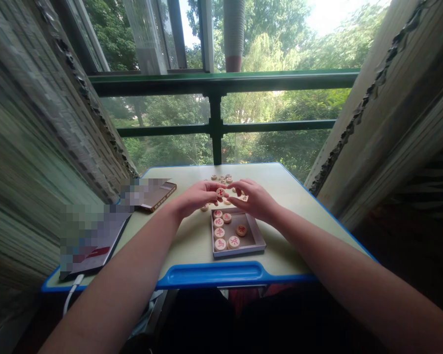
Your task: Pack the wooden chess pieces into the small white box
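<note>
My left hand (203,195) is closed around a round wooden Chinese chess piece (220,192) with a red character facing me. Just to its right, my right hand (253,197) has thumb and fingers apart, the fingertips close to that piece; whether they touch it I cannot tell. Below both hands sits a shallow open box (259,241). Several red-marked pieces lie in it, mostly along its left side, with one red-marked piece (241,230) nearer the middle. More loose pieces (222,181) lie on the table behind my hands, some partly hidden by them.
The pale folding table (184,246) has a blue edge and a blue front groove (216,271). At its left are a box lid (160,196) and a partly blurred flat device with a white cable (74,290). Curtains flank a window with a green railing (216,128).
</note>
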Available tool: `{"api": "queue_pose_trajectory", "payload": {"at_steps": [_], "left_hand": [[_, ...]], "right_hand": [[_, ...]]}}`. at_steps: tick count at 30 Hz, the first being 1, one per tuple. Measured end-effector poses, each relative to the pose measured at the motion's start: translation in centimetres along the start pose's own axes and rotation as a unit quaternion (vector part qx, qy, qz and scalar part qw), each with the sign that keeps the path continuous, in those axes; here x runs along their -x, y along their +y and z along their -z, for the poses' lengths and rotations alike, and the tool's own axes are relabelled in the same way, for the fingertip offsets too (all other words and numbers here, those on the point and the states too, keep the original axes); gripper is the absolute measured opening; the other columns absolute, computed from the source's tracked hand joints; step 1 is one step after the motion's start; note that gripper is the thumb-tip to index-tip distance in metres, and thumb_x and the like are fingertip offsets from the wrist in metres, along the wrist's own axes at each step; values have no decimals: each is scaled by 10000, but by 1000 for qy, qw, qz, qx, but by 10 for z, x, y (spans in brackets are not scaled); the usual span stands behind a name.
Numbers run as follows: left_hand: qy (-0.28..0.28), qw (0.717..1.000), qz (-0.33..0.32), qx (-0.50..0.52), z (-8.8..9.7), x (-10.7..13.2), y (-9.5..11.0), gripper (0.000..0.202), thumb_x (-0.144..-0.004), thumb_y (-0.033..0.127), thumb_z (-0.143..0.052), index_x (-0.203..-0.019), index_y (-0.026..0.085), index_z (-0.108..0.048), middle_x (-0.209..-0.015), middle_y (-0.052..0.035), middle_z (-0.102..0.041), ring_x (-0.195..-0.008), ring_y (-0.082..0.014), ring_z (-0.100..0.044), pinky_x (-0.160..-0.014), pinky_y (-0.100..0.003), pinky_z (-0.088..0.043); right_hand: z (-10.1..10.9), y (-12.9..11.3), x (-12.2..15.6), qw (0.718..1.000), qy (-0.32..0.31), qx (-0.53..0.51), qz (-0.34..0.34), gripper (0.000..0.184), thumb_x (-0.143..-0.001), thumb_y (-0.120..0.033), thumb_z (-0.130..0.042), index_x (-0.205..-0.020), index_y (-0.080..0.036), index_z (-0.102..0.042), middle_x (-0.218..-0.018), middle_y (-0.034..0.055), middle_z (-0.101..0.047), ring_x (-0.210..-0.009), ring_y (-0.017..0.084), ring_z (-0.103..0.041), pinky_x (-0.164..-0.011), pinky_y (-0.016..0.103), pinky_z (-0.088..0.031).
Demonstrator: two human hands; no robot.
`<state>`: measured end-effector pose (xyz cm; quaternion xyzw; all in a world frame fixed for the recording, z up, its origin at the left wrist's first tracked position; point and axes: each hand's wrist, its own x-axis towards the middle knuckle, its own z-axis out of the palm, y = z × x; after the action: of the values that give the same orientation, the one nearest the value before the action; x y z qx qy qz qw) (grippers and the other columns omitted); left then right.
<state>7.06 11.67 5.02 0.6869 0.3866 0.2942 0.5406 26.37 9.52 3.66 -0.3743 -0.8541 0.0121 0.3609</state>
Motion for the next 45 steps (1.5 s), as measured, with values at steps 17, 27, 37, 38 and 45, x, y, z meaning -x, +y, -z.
{"api": "queue_pose_trajectory", "payload": {"at_steps": [17,27,37,38,45], "left_hand": [[-79,995,-15,-52,-1,13,18,420,-644,222,-601,-1054,148,-652,-794,-49,-651,-635,-112,-523,-576,-234,-402],[-51,959,-14,-277,13,8,6,363,-648,402,-643,-896,145,-709,-736,-39,-657,-646,-135,-541,-567,-228,-402],[-64,959,-18,-275,10,3,-3,328,-663,371,-632,-870,132,-715,-758,-44,-676,-706,-149,-562,-617,-229,-407],[-62,960,-15,-273,11,2,-4,333,-665,368,-627,-880,128,-711,-751,-45,-672,-698,-147,-559,-610,-229,-404],[-63,965,-16,-255,8,1,-4,331,-670,331,-601,-901,114,-697,-759,-47,-661,-695,-143,-551,-602,-228,-400]], "right_hand": [[9,-8,-1,998,24,-46,46,142,-772,-296,-608,-833,-168,-618,-678,17,-579,-669,132,-478,-664,252,-391],[14,-4,-1,968,-233,-65,-71,226,-703,-328,-658,-860,-167,-667,-700,-1,-567,-615,95,-466,-560,209,-319],[7,-1,0,962,-261,-51,-57,300,-727,-405,-629,-909,-169,-660,-718,14,-596,-629,114,-483,-563,222,-326],[7,-1,0,963,-261,-48,-58,307,-718,-404,-637,-915,-170,-656,-726,15,-599,-636,117,-486,-567,224,-328],[2,-3,1,967,-249,-36,-39,269,-725,-404,-632,-853,-167,-648,-725,25,-617,-654,126,-503,-600,237,-344]]}}
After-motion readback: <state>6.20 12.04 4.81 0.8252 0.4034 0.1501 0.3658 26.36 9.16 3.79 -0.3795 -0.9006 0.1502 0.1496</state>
